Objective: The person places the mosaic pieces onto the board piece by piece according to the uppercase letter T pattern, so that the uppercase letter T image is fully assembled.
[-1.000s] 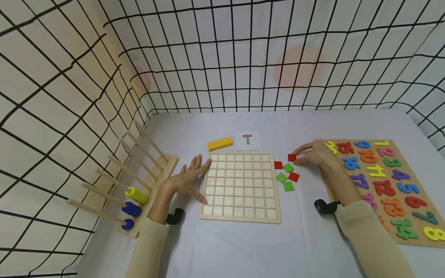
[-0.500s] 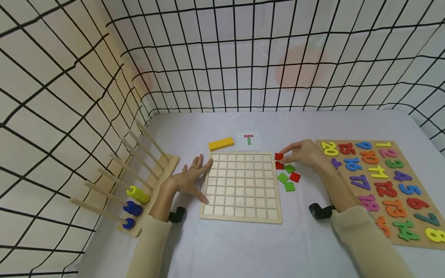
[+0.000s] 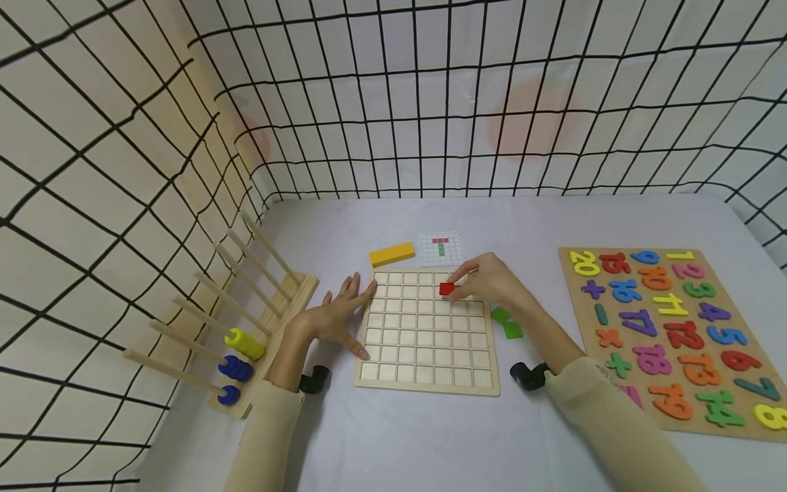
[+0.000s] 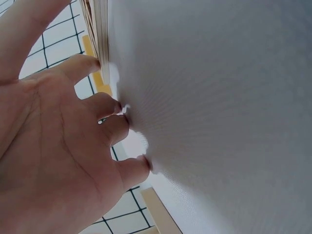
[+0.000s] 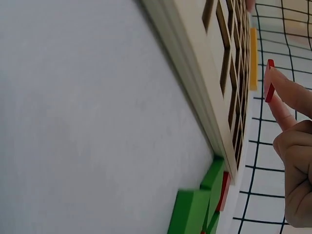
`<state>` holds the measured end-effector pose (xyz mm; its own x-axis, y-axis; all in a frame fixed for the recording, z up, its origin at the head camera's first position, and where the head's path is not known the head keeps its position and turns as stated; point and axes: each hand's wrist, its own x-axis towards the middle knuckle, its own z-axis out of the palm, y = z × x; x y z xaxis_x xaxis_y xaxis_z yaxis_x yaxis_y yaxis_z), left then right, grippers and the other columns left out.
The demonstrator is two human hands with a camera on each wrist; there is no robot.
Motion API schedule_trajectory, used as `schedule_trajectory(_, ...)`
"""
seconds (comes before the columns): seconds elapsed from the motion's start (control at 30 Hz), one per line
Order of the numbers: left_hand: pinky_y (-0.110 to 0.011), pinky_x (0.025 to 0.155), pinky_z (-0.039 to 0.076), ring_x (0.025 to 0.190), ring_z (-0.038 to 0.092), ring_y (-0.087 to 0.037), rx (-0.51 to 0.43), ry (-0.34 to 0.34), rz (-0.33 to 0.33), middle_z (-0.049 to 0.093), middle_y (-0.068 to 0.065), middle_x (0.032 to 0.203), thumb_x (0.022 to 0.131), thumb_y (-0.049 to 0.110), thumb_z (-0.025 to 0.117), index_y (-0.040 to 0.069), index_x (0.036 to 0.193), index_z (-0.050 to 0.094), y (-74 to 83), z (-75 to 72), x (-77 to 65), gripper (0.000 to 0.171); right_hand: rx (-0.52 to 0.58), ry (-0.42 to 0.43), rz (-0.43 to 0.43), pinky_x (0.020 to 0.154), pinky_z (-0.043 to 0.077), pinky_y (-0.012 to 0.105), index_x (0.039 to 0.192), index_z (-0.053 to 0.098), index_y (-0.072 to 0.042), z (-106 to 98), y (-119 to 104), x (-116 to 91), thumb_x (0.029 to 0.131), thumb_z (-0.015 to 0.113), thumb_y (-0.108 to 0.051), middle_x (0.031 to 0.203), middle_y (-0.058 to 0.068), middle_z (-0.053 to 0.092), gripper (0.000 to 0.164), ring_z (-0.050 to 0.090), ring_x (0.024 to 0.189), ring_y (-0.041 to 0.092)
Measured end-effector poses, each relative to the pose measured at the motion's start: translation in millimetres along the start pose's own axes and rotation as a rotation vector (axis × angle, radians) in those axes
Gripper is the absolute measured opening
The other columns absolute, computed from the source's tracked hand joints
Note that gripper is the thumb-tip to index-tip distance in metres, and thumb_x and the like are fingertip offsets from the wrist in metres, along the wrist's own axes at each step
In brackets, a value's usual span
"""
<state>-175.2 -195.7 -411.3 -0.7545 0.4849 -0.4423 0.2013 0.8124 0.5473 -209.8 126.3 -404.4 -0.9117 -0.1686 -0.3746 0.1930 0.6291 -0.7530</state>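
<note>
Above the upper middle squares of a wooden grid board [image 3: 424, 390], my right hand [image 3: 492, 280] pinches a red square tile [image 3: 446, 289] between thumb and finger. The right wrist view shows this red tile [image 5: 269, 83] tilted on edge and raised off the board. My left hand [image 3: 332, 320] is spread at the board's left side, its thumb and index finger touching the edge. In the left wrist view the other fingertips of the left hand [image 4: 63, 141] rest on the white cloth. Green tiles [image 3: 512, 330] lie right of the board; my right hand and forearm hide other tiles.
Behind the board lie a yellow block [image 3: 392, 255] and a pattern card [image 3: 440, 257] with a red and green T. A pegged bead stand [image 3: 301, 290] is at left, a number puzzle board [image 3: 670, 328] at right. Black wire mesh [image 3: 418, 123] encloses the table.
My right hand took hold of a red tile, moved left past the loose tiles and carried it over the board. The left hand stays at the board's edge.
</note>
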Motion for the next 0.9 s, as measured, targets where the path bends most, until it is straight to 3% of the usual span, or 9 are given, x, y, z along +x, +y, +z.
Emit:
schedule_trajectory(0.17, -0.065, 0.126, -0.014, 0.159, -0.025, -0.035, -0.001, -0.001, 0.001, -0.026, -0.019, 0.169, 0.068, 0.033, 0.097, 0.017, 0.168, 0.0, 0.7, 0.4, 1.0, 0.14, -0.005, 0.005, 0.011, 0.084, 0.037, 0.034, 0.105, 0.08, -0.008, 6.9, -4.1, 4.7, 0.076, 0.09, -0.015, 0.125, 0.012, 0.057, 0.031, 0.044, 0.107, 0.025)
schedule_trajectory(0.33, -0.065, 0.126, -0.014, 0.159, -0.026, -0.035, 0.001, -0.002, 0.001, -0.027, -0.02, 0.169, 0.068, 0.033, 0.097, 0.017, 0.168, 0.0, 0.9, 0.4, 0.9, 0.14, -0.016, 0.008, 0.01, 0.086, 0.038, 0.034, 0.104, 0.08, -0.008, 10.3, -5.7, 7.6, 0.075, 0.09, -0.014, 0.131, 0.012, 0.057, 0.031, 0.044, 0.109, 0.025)
schedule_trajectory(0.73, -0.066, 0.126, -0.014, 0.159, -0.026, -0.036, -0.003, -0.004, 0.005, -0.027, -0.021, 0.169, 0.069, 0.033, 0.097, 0.016, 0.167, -0.001, 0.6, -0.1, 1.0, 0.14, -0.04, 0.022, -0.012, 0.073, 0.037, 0.03, 0.101, 0.08, -0.006, 14.1, -4.5, 11.7, 0.075, 0.09, -0.009, 0.094, 0.005, 0.057, 0.029, 0.046, 0.09, 0.022)
schedule_trajectory(0.9, -0.065, 0.126, -0.014, 0.159, -0.026, -0.036, -0.009, -0.004, 0.0, -0.027, -0.02, 0.169, 0.068, 0.032, 0.097, 0.016, 0.167, -0.001, 0.3, 0.0, 0.2, 0.14, -0.047, 0.053, -0.052, 0.074, 0.037, 0.031, 0.099, 0.081, -0.005, 16.3, -4.6, 11.3, 0.073, 0.09, -0.007, 0.107, 0.011, 0.062, 0.027, 0.045, 0.092, 0.023)
